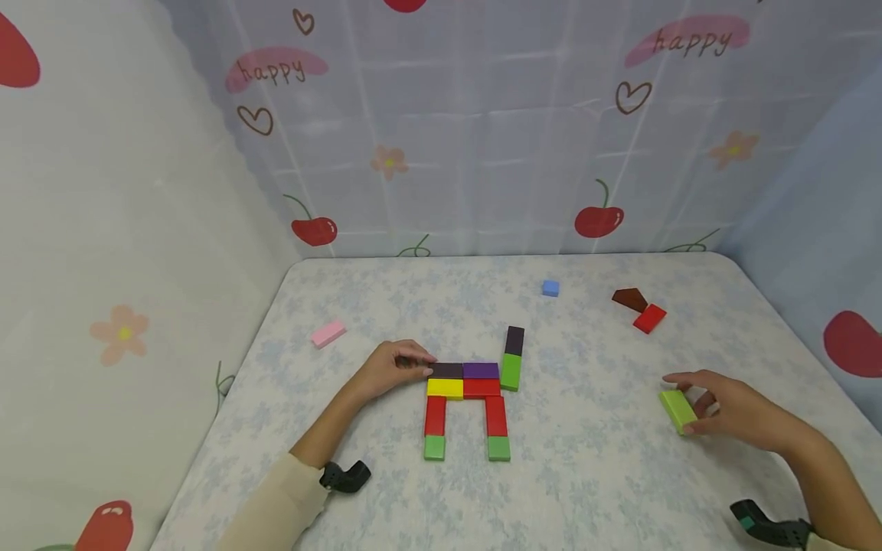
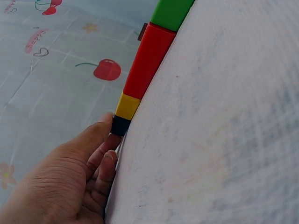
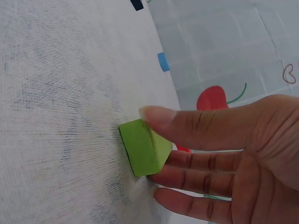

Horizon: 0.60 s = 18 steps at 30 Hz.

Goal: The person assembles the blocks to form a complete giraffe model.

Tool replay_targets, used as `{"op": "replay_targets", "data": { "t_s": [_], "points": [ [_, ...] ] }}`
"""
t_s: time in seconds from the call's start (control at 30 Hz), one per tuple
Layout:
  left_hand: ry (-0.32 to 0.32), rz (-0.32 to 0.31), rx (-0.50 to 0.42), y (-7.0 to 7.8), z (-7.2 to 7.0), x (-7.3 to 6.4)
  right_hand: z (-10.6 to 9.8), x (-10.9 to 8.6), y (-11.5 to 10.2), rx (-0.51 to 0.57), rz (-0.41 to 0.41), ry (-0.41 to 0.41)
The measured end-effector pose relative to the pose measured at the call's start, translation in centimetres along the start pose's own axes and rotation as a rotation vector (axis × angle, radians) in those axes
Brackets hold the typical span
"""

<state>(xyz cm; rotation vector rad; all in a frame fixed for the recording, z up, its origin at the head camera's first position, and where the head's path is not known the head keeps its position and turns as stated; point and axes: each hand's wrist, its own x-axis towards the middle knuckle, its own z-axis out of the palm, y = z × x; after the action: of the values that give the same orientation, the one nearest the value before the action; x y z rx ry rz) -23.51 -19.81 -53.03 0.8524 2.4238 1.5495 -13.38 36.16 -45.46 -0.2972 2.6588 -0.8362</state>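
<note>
My left hand is at the left end of a black block, thumb and forefinger pinching its end, as the left wrist view shows. That block lies against a purple block, above a yellow block and a red block. Two red upright blocks extend below like legs, each ending in a green block. Far to the right, my right hand grips a lime green block between thumb and fingers, low over the table.
A black block and a green block form a column right of the figure. Farther back lie a pink block, a small blue block, a brown piece and a red block. Curtains surround the table.
</note>
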Motion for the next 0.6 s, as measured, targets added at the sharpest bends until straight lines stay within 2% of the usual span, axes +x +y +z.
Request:
{"op": "replay_targets", "data": {
  "t_s": [0.3, 0.47, 0.6],
  "points": [
    [-0.001, 0.0, 0.021, 0.0, -0.2, 0.1, 0.8, -0.2, 0.3, -0.06, -0.054, 0.042],
    [-0.006, -0.016, 0.02, 0.0, -0.3, 0.1, 1.4, 0.4, 0.1, -0.115, -0.114, 0.136],
    [-0.008, -0.005, 0.012, -0.1, -0.2, 0.0, 1.7, 1.3, -0.5, -0.094, -0.183, 0.195]
  ]
}}
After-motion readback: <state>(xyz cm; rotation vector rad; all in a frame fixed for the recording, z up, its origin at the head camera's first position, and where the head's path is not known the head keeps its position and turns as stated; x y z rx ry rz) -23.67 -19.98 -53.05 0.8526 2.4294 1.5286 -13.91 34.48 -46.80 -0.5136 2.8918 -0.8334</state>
